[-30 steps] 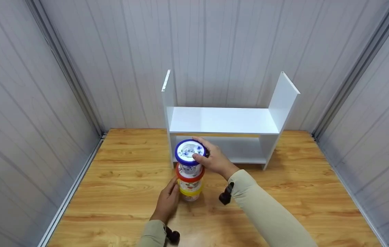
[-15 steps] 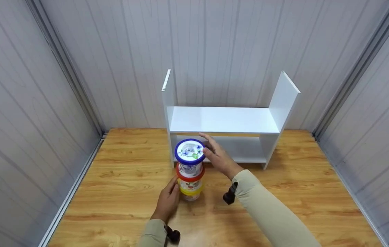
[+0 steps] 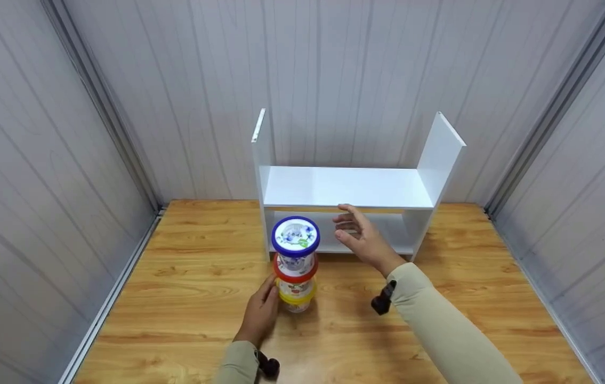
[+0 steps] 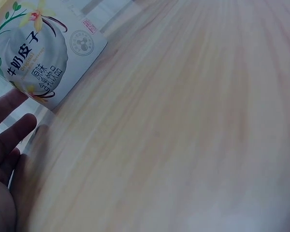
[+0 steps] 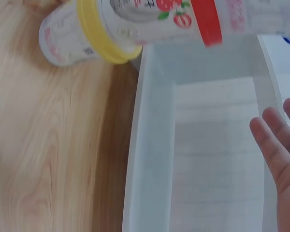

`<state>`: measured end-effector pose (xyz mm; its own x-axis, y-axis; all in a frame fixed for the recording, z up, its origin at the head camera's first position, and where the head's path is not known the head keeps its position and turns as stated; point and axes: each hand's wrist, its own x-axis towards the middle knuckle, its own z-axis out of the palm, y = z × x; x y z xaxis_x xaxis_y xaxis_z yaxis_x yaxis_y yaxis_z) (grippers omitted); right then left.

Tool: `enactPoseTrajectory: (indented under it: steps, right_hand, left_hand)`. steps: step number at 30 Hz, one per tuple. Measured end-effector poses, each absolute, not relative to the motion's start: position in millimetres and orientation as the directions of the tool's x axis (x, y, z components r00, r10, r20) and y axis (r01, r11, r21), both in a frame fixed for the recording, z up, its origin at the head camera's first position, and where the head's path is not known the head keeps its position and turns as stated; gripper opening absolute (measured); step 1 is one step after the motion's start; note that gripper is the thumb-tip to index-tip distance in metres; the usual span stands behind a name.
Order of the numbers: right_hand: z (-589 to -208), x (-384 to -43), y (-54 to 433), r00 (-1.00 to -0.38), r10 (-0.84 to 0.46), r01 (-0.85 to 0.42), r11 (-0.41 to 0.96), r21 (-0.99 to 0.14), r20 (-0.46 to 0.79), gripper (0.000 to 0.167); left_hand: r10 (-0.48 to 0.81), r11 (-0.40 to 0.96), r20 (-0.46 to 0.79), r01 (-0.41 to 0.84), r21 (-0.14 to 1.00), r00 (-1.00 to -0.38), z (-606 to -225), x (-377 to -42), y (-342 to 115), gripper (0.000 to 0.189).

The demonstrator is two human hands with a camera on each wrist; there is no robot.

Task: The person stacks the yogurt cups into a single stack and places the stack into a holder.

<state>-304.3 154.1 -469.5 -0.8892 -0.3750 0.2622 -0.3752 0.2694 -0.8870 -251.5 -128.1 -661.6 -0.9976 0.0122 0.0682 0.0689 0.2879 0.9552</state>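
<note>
Three white tubs with printed labels stand stacked on the wooden table. The blue-lidded tub (image 3: pixel 296 237) is on top, the red-lidded tub (image 3: pixel 296 288) in the middle and the yellow-lidded tub (image 3: pixel 297 308) at the bottom. Against the lower left of the stack, my left hand (image 3: pixel 260 312) rests with its fingers extended. In the left wrist view its fingertips are at the bottom tub (image 4: pixel 48 53). My right hand (image 3: pixel 369 240) is in the air to the right of the stack, apart from it, fingers spread and loosely bent, holding nothing.
A white two-level shelf (image 3: pixel 347 186) with upright side panels stands right behind the stack. Grey panelled walls (image 3: pixel 174 96) enclose the wooden table (image 3: pixel 185 298) at the back and both sides.
My right hand has let go of the blue-lidded tub and moved away to the right. The stack and my left hand stay where they were.
</note>
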Motion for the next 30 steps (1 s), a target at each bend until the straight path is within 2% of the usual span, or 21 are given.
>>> enactPoseTrajectory:
  steps: [6, 10, 16, 23, 30]
  right_hand:
    - [-447, -290, 177, -0.898, -0.33, -0.377, 0.24, -0.894, 0.291, 0.06]
    - [-452, -293, 197, -0.903, -0.294, -0.381, 0.214, -0.899, 0.313, 0.059]
    - [-461, -299, 225, -0.928, -0.233, -0.351, 0.289, -0.891, 0.29, 0.059]
    - [-458, -294, 246, -0.934, -0.192, -0.349, 0.31, -0.885, 0.301, 0.062]
    - [-455, -290, 263, -0.936, -0.143, -0.353, 0.376, -0.857, 0.322, 0.062]
  left_hand:
    - [0.029, 0.291, 0.099, 0.103, 0.951, -0.995, -661, -252, -129, 0.048]
    - [0.044, 0.28, 0.116, 0.123, 0.952, -0.992, -662, -252, -130, 0.049]
    - [0.045, 0.281, 0.135, 0.143, 0.949, -0.99, -665, -252, -130, 0.049]
    - [0.057, 0.299, 0.225, 0.232, 0.926, -0.973, -667, -252, -132, 0.047]
    - [0.064, 0.299, 0.201, 0.211, 0.931, -0.977, -666, -253, -131, 0.047]
